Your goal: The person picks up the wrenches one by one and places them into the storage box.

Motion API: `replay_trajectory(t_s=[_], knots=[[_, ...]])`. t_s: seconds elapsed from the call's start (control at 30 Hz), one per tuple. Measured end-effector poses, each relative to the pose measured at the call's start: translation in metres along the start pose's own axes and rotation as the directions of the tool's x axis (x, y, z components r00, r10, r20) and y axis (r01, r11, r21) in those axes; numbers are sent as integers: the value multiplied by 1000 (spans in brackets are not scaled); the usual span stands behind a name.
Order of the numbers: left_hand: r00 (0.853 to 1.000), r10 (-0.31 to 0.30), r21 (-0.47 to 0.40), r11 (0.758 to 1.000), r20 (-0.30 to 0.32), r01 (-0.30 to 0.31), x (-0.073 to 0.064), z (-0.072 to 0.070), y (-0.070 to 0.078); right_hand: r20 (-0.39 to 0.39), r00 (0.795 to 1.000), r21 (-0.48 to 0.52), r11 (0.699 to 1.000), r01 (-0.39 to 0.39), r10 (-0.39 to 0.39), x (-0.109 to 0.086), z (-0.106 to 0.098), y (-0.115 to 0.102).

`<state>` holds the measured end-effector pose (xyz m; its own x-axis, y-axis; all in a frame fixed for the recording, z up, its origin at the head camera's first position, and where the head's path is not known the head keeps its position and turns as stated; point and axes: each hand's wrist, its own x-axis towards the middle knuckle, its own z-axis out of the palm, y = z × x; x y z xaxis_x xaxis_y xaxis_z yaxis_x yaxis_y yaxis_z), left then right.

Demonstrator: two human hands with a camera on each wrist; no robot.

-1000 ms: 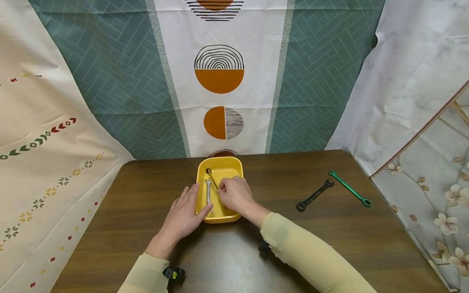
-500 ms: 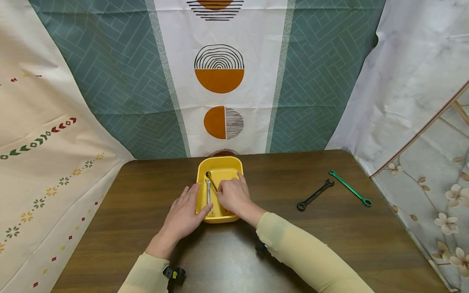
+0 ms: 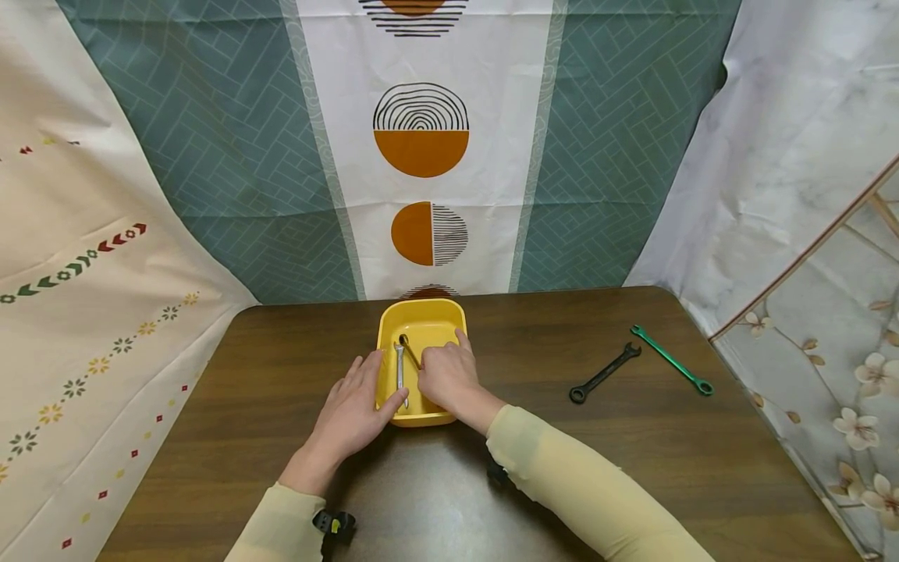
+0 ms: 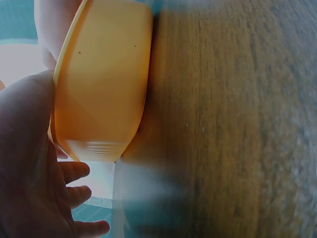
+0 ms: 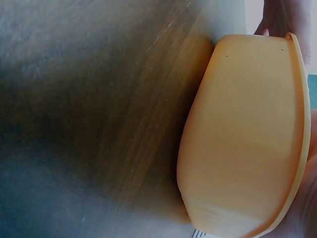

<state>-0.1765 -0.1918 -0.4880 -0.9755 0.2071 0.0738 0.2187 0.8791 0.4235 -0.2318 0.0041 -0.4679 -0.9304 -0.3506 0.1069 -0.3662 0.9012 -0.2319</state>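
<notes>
Your left hand [image 3: 351, 400] lies straight-fingered along the yellow tray's [image 3: 434, 312] left rim, thumb [image 3: 393, 403] reaching inside. Your right hand [image 3: 449, 378], curled within the tray, seems to pinch the golden wrench [image 3: 413, 355]. Just left of it in the tray lies the silver wrench [image 3: 399, 368]; a slipping pinch could knock them together. Right of the tray, a black wrench [image 3: 604, 375] and green wrench [image 3: 672, 360] rest on the counter [image 3: 520, 343].

The yellow tray [image 3: 431, 320] holds a silver wrench [image 3: 399, 370] beside a slanting, partly hidden gold wrench [image 3: 412, 355].

A makeshift booth: patterned cloths [image 3: 618, 133] hang around a wood-grain table [image 3: 520, 351].
</notes>
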Motion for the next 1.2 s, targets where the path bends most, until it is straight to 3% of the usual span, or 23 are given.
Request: replay_trajectory(t_s=[0.73, 1.2], knots=[[1000, -6, 3, 1000, 3, 6, 1, 3, -2, 78, 997, -159, 987, -5, 17, 8, 9, -3], [1000, -18, -6, 1000, 8, 18, 1, 2, -2, 36, 999, -214, 977, 23, -16, 9, 13, -3]])
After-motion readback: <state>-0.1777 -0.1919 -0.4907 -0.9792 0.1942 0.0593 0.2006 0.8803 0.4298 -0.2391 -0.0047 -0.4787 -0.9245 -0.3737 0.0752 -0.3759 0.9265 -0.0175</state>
